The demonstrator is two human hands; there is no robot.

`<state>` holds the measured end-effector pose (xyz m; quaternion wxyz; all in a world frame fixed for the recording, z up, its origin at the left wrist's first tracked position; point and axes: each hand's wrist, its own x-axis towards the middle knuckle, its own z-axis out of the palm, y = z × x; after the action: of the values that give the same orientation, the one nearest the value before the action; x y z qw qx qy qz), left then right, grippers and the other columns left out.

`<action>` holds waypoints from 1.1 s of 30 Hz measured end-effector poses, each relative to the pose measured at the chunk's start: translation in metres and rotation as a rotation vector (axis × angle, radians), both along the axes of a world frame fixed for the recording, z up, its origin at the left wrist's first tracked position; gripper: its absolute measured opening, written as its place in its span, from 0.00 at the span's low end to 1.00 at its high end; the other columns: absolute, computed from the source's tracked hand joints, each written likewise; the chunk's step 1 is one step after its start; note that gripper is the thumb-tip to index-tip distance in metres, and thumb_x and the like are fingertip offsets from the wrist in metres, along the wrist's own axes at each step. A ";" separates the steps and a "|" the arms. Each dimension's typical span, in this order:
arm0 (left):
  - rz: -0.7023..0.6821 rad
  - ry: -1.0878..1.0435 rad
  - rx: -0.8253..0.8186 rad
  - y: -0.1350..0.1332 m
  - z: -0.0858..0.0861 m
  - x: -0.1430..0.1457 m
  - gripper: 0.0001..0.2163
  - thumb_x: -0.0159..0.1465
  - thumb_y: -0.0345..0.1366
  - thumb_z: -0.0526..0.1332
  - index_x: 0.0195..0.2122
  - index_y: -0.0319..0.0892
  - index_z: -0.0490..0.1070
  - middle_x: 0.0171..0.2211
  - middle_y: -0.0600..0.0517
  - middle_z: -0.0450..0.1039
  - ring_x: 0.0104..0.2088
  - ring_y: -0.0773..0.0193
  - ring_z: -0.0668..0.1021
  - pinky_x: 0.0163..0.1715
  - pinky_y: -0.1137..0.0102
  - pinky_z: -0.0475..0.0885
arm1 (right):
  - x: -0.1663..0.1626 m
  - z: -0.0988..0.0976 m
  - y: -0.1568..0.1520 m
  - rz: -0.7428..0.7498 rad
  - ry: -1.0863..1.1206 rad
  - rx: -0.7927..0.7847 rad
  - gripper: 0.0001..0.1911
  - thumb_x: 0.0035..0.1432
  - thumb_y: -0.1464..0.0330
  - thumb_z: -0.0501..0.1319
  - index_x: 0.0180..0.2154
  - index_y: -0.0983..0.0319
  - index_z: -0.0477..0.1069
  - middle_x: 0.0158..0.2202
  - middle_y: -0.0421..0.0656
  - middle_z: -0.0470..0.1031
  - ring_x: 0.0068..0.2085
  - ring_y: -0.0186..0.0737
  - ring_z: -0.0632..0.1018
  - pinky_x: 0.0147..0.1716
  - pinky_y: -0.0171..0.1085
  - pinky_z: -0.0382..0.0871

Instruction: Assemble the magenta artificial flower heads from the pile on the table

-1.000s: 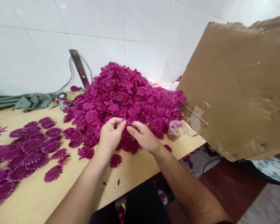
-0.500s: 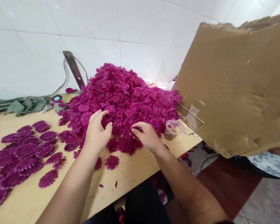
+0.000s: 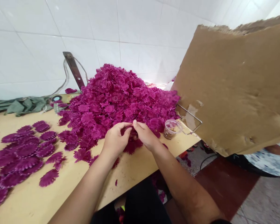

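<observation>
Your left grip [image 3: 114, 141] and your right grip [image 3: 146, 135] meet fingertip to fingertip at the near foot of the flower pile [image 3: 121, 99]. Both are pinched closed on the same purple flower [image 3: 131, 136], thumbs against forefingers. The flower sits in the small gap between the two grips and touches the pile's lowest blooms; most of it is hidden by your fingers.

The pile rises just beyond both grips and spreads to either side of them. Just right of your right grip stands a small clear plastic cup [image 3: 171, 128], near the worktop [image 3: 135, 169] edge, with a wire bracket [image 3: 191, 119] right behind it. Further right, a large sheet of brown cardboard [image 3: 235, 87] stands tilted. Well to the left of your left grip, flat purple petal discs [image 3: 25, 152] lie spread on the worktop, and a few loose ones lie just below that grip. Far beyond and left, a green cloth [image 3: 23, 105] lies along the tiled wall, beside a leaning metal bar [image 3: 73, 70].
</observation>
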<state>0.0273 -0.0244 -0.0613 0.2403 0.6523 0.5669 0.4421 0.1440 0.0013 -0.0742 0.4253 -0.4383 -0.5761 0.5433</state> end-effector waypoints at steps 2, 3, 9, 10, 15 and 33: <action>0.039 -0.051 -0.005 0.002 0.001 0.000 0.08 0.53 0.34 0.56 0.30 0.42 0.74 0.32 0.51 0.78 0.35 0.60 0.77 0.42 0.65 0.68 | 0.000 0.001 -0.005 0.061 0.056 -0.023 0.12 0.55 0.62 0.53 0.26 0.64 0.64 0.19 0.34 0.61 0.21 0.28 0.63 0.23 0.31 0.58; 0.059 -0.103 -0.014 0.003 0.002 -0.001 0.07 0.52 0.34 0.57 0.28 0.42 0.74 0.30 0.51 0.77 0.33 0.61 0.77 0.41 0.65 0.69 | -0.001 0.003 -0.007 0.066 0.076 -0.011 0.09 0.53 0.64 0.56 0.27 0.64 0.65 0.20 0.35 0.62 0.22 0.28 0.63 0.24 0.31 0.59; 0.342 -0.681 -0.057 0.023 0.015 -0.023 0.03 0.52 0.34 0.56 0.26 0.41 0.66 0.21 0.55 0.71 0.26 0.67 0.76 0.30 0.71 0.70 | -0.005 0.011 -0.024 0.075 -0.008 -0.026 0.03 0.46 0.71 0.60 0.25 0.65 0.68 0.20 0.36 0.65 0.22 0.27 0.64 0.24 0.30 0.59; 0.395 -0.710 -0.029 0.027 0.017 -0.029 0.03 0.52 0.34 0.55 0.27 0.41 0.65 0.22 0.55 0.70 0.26 0.67 0.76 0.29 0.71 0.70 | -0.004 0.010 -0.025 0.076 -0.053 -0.034 0.05 0.47 0.71 0.59 0.23 0.65 0.67 0.18 0.35 0.64 0.21 0.27 0.62 0.23 0.30 0.57; 0.317 -0.290 0.067 0.027 0.018 -0.042 0.14 0.44 0.26 0.57 0.34 0.41 0.69 0.37 0.49 0.73 0.43 0.60 0.75 0.45 0.65 0.68 | 0.004 0.004 -0.014 -0.056 -0.214 0.062 0.15 0.52 0.67 0.55 0.17 0.62 0.58 0.15 0.33 0.57 0.19 0.27 0.58 0.21 0.31 0.51; 0.026 -0.074 -0.041 0.001 0.014 -0.011 0.03 0.48 0.36 0.58 0.21 0.43 0.67 0.20 0.55 0.68 0.23 0.66 0.70 0.26 0.70 0.65 | 0.010 0.012 -0.018 0.136 -0.139 0.103 0.05 0.50 0.69 0.59 0.29 0.64 0.65 0.25 0.36 0.64 0.26 0.29 0.64 0.28 0.32 0.59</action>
<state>0.0164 -0.0237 -0.0475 0.2684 0.6230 0.5751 0.4573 0.1543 -0.0172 -0.0618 0.3684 -0.4123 -0.6598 0.5089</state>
